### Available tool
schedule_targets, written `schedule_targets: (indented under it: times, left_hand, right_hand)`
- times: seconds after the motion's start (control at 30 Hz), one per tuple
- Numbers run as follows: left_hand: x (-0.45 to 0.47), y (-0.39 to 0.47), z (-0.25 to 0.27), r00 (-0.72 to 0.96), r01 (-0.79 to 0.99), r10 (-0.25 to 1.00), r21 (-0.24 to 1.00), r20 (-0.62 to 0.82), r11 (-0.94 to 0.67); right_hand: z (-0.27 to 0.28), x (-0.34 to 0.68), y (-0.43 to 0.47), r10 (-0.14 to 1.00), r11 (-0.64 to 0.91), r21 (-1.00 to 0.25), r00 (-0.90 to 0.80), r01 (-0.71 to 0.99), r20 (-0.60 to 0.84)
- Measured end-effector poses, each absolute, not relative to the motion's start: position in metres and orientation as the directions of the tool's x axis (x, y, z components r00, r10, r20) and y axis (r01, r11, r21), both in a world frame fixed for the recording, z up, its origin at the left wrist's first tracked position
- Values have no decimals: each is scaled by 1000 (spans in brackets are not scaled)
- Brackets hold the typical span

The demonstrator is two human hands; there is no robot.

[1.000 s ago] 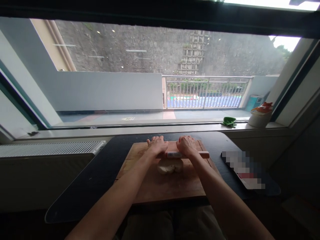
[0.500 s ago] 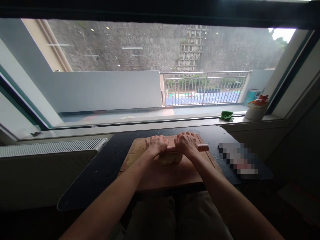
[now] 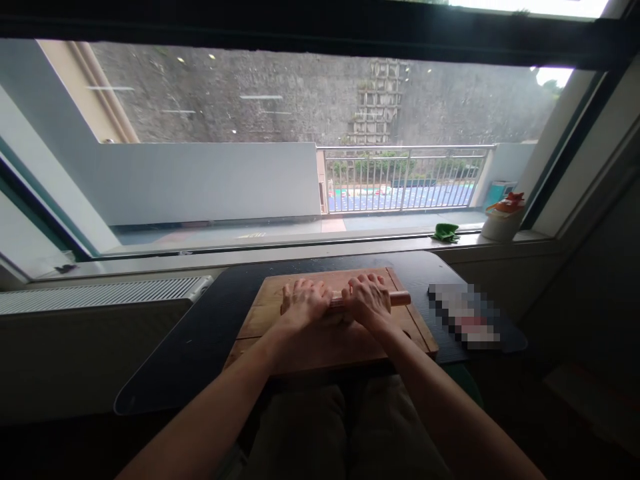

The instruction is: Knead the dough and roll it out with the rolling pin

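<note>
The left hand and right hand grip the rolling pin over apparent dough, largely hidden, on the cutting board. Unequal pressure could flatten the dough unevenly.

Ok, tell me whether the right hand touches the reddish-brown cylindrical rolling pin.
Touching: the head view shows the right hand curled over the rolling pin, with no visible gap.

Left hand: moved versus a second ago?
Yes, toward the near side of the cutting board: the left hand overlapped the board's far edge in view; now it sits fully short of that edge.
</note>
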State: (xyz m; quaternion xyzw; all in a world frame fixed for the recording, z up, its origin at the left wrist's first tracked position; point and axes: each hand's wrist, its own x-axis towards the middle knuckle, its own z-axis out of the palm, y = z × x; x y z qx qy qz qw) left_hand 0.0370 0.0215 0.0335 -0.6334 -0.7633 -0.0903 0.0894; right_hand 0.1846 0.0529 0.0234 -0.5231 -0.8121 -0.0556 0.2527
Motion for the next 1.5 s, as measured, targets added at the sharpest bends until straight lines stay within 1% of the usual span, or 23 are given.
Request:
schedule_targets:
  times: [0.03,0.1,0.17,0.23,0.37,0.47,0.6,0.7,0.8,0.83,0.9,1.0,1.1,1.2,1.37,1.5]
  left_hand:
    - [39,17,33,-182,983,948,15,261,185]
    - [39,18,33,-190,981,953,19,236,191]
    - [34,32,33,-218,976,960,52,175,213]
    - [27,54,33,-254,966,956,86,145,244]
    - [14,95,31,-304,951,938,115,165,288]
    - [12,102,30,-285,957,941,114,181,267]
    - [21,73,32,-226,973,955,94,193,211]
    - [33,39,31,-214,976,957,78,195,202]
    - [41,17,30,-222,975,942,49,252,216]
    - [42,15,30,-223,975,940,42,257,220]
    - [40,22,31,-232,973,949,55,213,226]
    - [30,49,33,-246,967,961,105,125,234]
    - [18,79,33,-259,961,958,128,126,243]
    - [12,96,29,-269,958,954,137,129,251]
    - [16,82,28,-222,972,965,106,140,208]
    - [25,52,28,-188,980,973,88,137,177]
  right_hand:
    - [22,186,48,811,453,-166,-327,876,486]
    - [22,186,47,813,447,-163,-324,879,483]
    - [26,181,59,838,423,-176,-310,889,448]
    - [31,175,80,868,399,-199,-298,895,398]
    - [36,164,121,922,341,-247,-273,907,274]
    - [35,162,131,933,334,-257,-278,907,230]
    - [32,170,106,918,364,-233,-305,902,253]
    - [27,179,72,879,403,-188,-321,896,353]
    - [23,186,50,841,428,-154,-330,890,428]
    - [23,186,47,842,425,-151,-329,892,429]
    - [25,184,52,863,402,-168,-312,900,397]
    - [32,176,76,914,348,-214,-280,913,293]
    - [37,168,105,938,328,-231,-285,916,200]
    - [37,165,121,943,323,-243,-290,915,161]
    - [34,170,105,935,337,-246,-291,909,205]
    - [33,177,73,911,356,-220,-285,908,297]
